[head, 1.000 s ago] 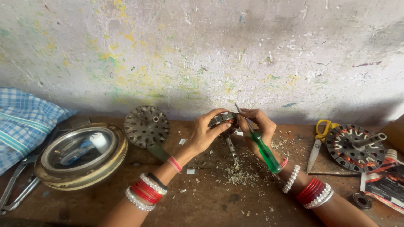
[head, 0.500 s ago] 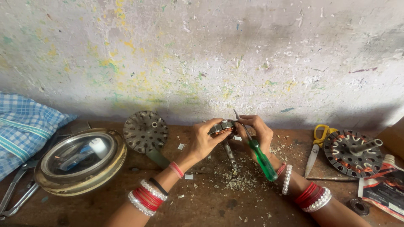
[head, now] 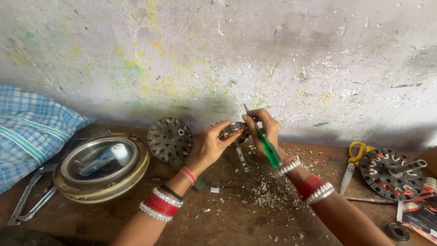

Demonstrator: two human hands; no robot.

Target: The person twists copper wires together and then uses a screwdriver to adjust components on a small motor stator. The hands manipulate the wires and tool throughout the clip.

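The left hand (head: 210, 145) is clenched around a small motor stator (head: 233, 130) with copper-coloured windings, holding it raised just above the wooden counter (head: 236, 223), close to the paint-flecked wall (head: 236, 54). The right hand (head: 263, 127) grasps a green-handled screwdriver (head: 268, 148), its thin metal tip pointing up past the fingers and its handle slanting down along the wrist; the hand sits touching the stator on its right side. Both wrists wear red and white bangles. Directly below the stator, pale shavings and scraps (head: 264, 191) lie scattered on the counter, and a short metal shaft hangs down from the stator toward them. Just left of the stator, a round slotted metal disc (head: 170, 138) leans near the wall. Further left of it rests a round metal housing (head: 101, 166) with a shiny inner rim, and beyond that a blue checked cloth (head: 32, 132). Well to the right of the stator lie yellow-handled scissors (head: 354, 161) and, beside them, a second wound stator on its shaft (head: 390, 172).
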